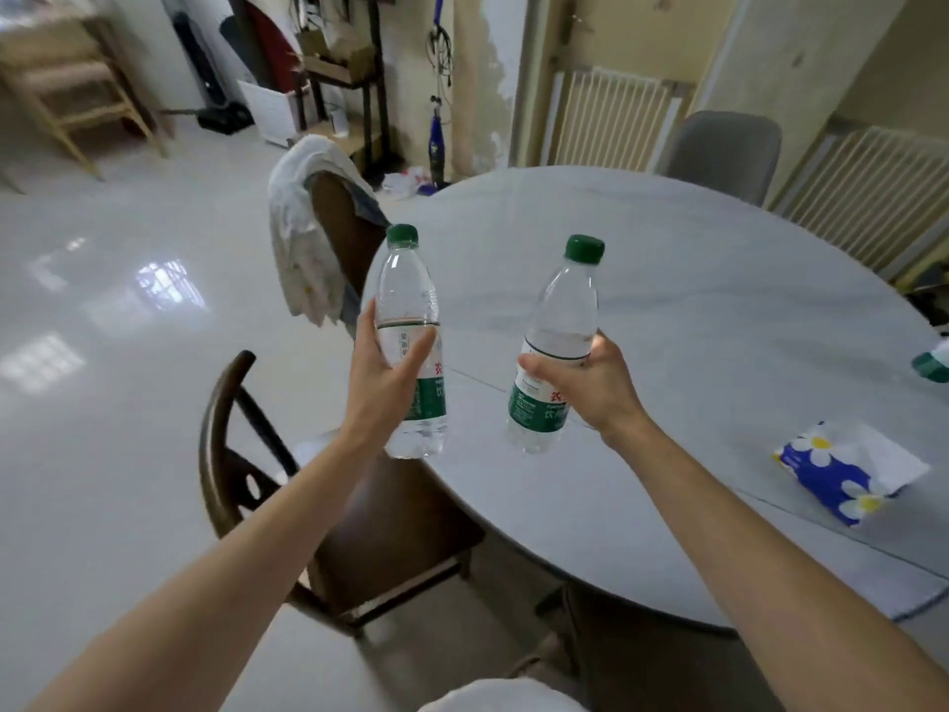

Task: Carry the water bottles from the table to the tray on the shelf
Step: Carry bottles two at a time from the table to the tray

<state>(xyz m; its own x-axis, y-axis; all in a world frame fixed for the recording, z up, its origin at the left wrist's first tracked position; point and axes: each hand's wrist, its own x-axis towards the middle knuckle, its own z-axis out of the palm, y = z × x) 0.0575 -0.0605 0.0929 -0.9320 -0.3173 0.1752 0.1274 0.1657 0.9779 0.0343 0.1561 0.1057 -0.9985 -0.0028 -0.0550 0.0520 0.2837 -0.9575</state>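
Table (693, 321) edge beneath two gripped bottles (411, 310)

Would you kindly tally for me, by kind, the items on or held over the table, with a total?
Water bottles held in hands: 2, one in the left hand (left bottle), one in the right hand (right bottle)
Green-capped bottle at the table's right edge, partly cut off: 1
Blue flowered tissue pack: 1
Total: 4

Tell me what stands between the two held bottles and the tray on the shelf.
Cannot tell fully: no tray shows in this view. The left hand holds one bottle, the right hand the other bottle, both lifted off the table. Two chairs stand at the table's left edge, below and beyond the bottles.
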